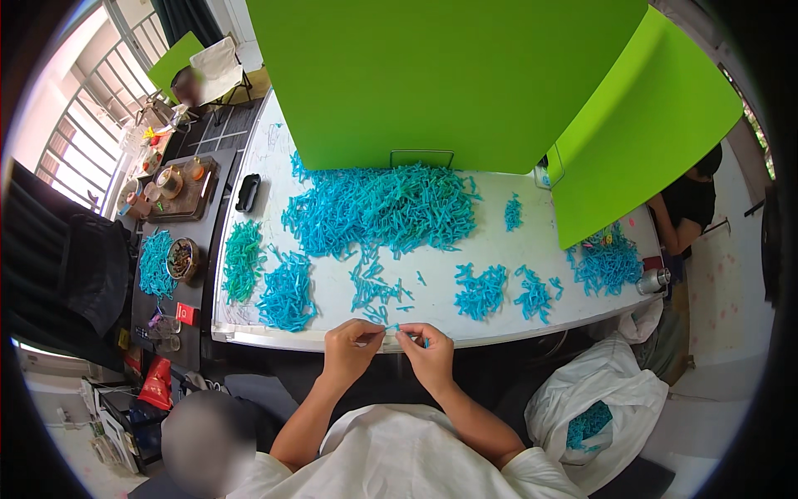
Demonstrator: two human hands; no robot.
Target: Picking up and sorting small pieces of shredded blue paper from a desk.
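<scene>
Both hands together at the near table edge: left hand [351, 348] curled, fingertips pinched on one end of a small blue plastic piece [397, 328]; right hand [427, 355] likewise closed, thumb and forefinger nipping the other end, the piece bridging the narrow gap between them, just above the rim of the white table [499, 249]. Just ahead of the fingers, a scatter of loose blue pieces [374, 291]; farther ahead, a large heap of the same blue pieces [386, 208] piled against a green screen [440, 75]. Ahead and to the right of the right hand, two small blue clusters [503, 291]. Ahead and left of the left hand, a tidy blue bundle [288, 293], and beside it a greener bundle [242, 259]. Far off to the right, another blue pile [607, 262] near a second person in a black top [688, 208]. Down to the right of the right forearm, a white bag [607, 399] with blue pieces showing inside. Well to the left, a dark side table [179, 249] with trays and small items.
</scene>
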